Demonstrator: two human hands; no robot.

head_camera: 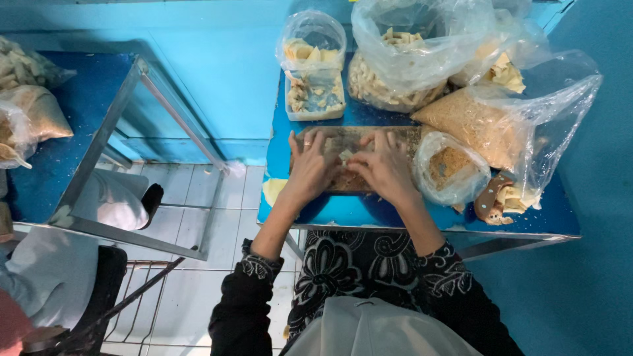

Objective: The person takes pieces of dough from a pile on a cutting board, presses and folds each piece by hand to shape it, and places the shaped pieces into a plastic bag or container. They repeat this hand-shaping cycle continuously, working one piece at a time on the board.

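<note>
Both my hands rest on a flat metal tray [409, 134] dusted with brown crumbs, on a small blue table [369, 212]. My left hand [310, 168] lies palm down on the tray's left part, fingers spread. My right hand [386, 168] lies beside it, fingers bent over a small pale piece of food [347, 157] between the two hands. Whether either hand grips the piece is hidden by the fingers.
Clear bags of pale food pieces [395, 59], a bagged container [315, 79], a bag of brown crumbs [481, 125] and a small crumb bag [450, 168] crowd the table. Another person [79, 231] sits at left by a metal-framed blue table [79, 105]. White floor tiles [191, 264] lie between.
</note>
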